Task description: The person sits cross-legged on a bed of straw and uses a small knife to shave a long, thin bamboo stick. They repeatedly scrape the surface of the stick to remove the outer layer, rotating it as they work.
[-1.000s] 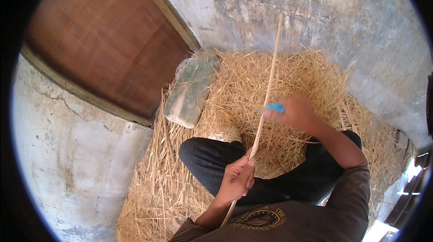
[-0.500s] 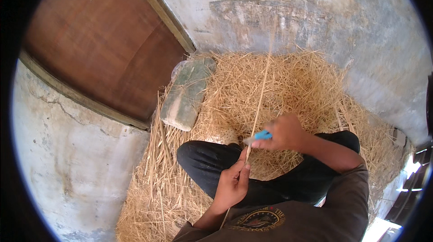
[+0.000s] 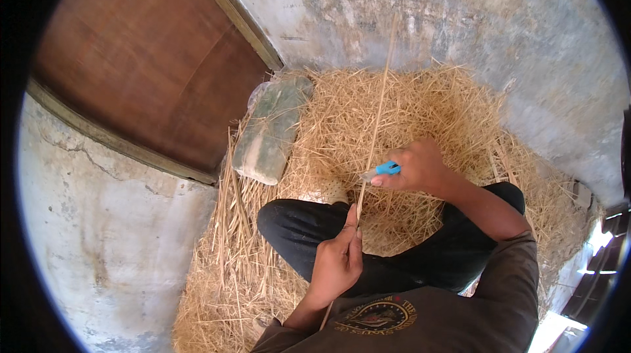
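My left hand is closed round a long thin pale stalk, pinching it between thumb and fingers just above my lap. The stalk slants up and away toward the wall, and its lower end runs back under my left forearm. In my right hand is a small knife with a light blue handle. Its short grey blade touches or lies right beside the stalk, a little beyond the left hand's grip. Most of the handle is hidden in my right fist.
Straw-like shavings cover the floor around my crossed legs. A worn greenish block lies at the left, near a brown door panel. Several uncut-looking stalks lie beside my left knee. A stained wall rises at the far side.
My right hand with the knife has moved up and away along the stalk, farther from my left hand. The left hand keeps its grip nearly in place.
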Action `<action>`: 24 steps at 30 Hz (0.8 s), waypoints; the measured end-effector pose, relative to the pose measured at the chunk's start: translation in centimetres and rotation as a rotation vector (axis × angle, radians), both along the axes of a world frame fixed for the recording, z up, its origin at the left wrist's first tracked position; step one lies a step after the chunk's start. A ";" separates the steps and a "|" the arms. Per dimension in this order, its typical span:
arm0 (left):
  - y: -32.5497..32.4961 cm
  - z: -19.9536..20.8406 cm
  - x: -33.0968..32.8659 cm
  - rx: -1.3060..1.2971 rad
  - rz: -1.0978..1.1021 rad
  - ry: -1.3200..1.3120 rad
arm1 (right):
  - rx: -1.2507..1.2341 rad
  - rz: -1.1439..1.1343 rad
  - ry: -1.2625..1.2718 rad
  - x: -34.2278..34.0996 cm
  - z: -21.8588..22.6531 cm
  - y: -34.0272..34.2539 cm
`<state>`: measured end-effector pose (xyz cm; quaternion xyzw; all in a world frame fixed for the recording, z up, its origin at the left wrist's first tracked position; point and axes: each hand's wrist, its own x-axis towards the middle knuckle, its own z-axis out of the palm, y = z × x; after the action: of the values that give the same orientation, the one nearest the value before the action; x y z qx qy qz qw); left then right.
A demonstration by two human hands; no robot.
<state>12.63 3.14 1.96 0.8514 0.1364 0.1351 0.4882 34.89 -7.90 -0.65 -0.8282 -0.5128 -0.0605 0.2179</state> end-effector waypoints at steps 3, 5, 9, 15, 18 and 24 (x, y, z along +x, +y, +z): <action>-0.1 1.1 0.3 0.036 0.009 0.065 | 0.009 -0.006 -0.068 0.6 0.3 0.0; -0.3 1.7 0.2 0.057 0.019 0.111 | 0.031 -0.234 0.133 4.7 -0.1 0.0; -0.2 0.3 -0.4 0.028 -0.057 0.007 | 0.025 -0.308 -0.017 5.9 -1.3 -0.2; -1.0 0.8 -2.3 0.025 -0.073 0.081 | 0.085 -0.290 -0.093 6.6 -1.8 -0.4; -1.5 0.6 -3.2 -0.024 -0.143 0.142 | 0.013 -0.523 -0.021 11.5 0.6 -2.8; -1.9 0.5 -7.0 -0.117 -0.298 0.212 | 0.030 -0.993 0.112 19.7 0.9 -8.4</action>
<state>5.67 1.28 2.45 0.8418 0.0671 -0.0373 0.5343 54.60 -16.25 0.22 -0.9711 -0.0433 -0.1195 0.2018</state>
